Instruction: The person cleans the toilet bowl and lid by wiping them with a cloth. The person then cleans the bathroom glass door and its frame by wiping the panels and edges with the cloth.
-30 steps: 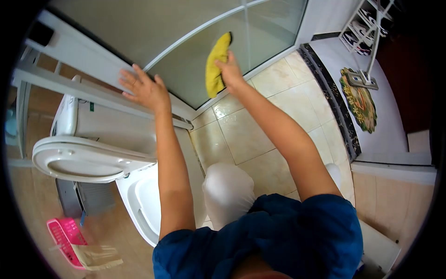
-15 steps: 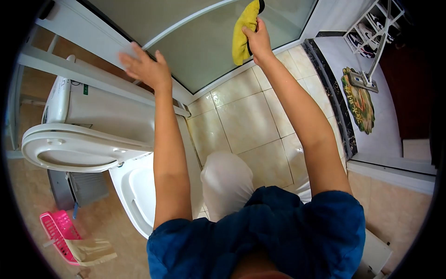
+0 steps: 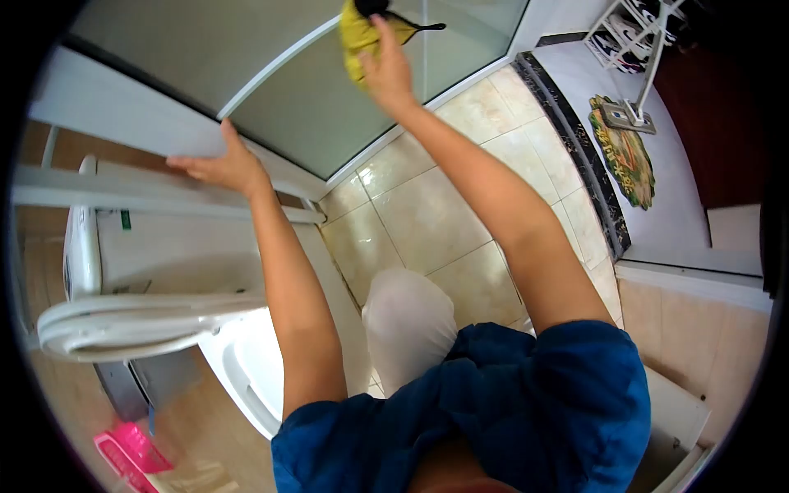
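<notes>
My right hand (image 3: 389, 72) holds a yellow cloth (image 3: 355, 45) with a dark edge and a black hanging loop against the frosted glass panel (image 3: 320, 115) of a white-framed door. Its fingers are closed on the cloth and partly hidden by it. At the left, my left hand (image 3: 226, 167) rests at the edge of the white door frame (image 3: 115, 103), thumb raised and fingers stretched out. It holds nothing. A curved white bar (image 3: 283, 62) crosses the glass between the two hands.
A white toilet (image 3: 238, 361) with its seat raised stands at my left, near a pink basket (image 3: 136, 448). Beige tiles (image 3: 427, 214) cover the floor. A dark stone threshold (image 3: 575, 148), a patterned mat (image 3: 625, 156) and a white shoe rack (image 3: 616, 41) are at the right.
My right hand has moved left across the glass with the cloth. My left hand, blurred before, has come down onto the door frame's edge. The view has shifted slightly.
</notes>
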A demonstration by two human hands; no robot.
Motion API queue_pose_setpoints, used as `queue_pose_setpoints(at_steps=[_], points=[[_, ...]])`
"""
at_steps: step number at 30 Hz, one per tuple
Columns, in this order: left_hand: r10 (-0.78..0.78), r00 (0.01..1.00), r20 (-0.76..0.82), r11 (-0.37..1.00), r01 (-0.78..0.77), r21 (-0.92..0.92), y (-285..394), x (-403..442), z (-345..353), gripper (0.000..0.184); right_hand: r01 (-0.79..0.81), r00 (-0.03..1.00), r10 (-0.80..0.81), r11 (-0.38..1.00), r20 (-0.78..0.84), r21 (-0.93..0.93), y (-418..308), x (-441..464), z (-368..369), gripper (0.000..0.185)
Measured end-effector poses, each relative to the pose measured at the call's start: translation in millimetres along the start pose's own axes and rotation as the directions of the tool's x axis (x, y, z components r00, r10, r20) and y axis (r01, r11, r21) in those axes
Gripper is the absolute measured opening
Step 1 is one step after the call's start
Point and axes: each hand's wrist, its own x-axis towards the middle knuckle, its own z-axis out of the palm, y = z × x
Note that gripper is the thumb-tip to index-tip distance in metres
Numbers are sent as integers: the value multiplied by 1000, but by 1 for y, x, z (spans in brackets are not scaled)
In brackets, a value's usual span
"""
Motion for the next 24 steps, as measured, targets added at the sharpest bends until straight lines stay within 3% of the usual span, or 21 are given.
queue_pose_setpoints(at_steps=[3,5,6,8,12,16,18,21,23,24], points=[[-39,996,-75,994,31,-103,-11,-1,12,113,65,997,-59,989,48,-133,-15,-8,20,70],[-120,992,-25,950,107,-292,4,-1,6,107,58,997,-45,969,62,-240,-18,-10,26,72],[-114,992,-49,971,101,-219,-7,-1,11,101,48,997,-29,955,69,-292,-17,-11,29,72],[-201,980,-7,935,190,-300,-2,-1,12,99,26,996,5,932,86,-361,-14,-9,30,72],[-278,960,9,886,260,-383,-4,-5,15,95,-63,992,95,942,84,-329,-13,-11,30,71],[-252,968,15,915,243,-322,-6,-3,11,95,-90,983,131,955,131,-282,-7,-8,28,72],[-242,970,12,906,231,-354,0,-1,11,100,-106,993,115,963,24,-247,0,3,27,71],[-53,992,-114,985,34,-168,14,20,10,101,-138,988,120,970,-98,-199,31,38,16,72],[52,976,-210,997,-39,63,20,35,17,103,-150,965,110,976,-237,-156,64,77,2,73],[90,960,-266,985,-46,167,13,38,24,106,-228,942,203,971,-267,-67,78,99,-11,75]])
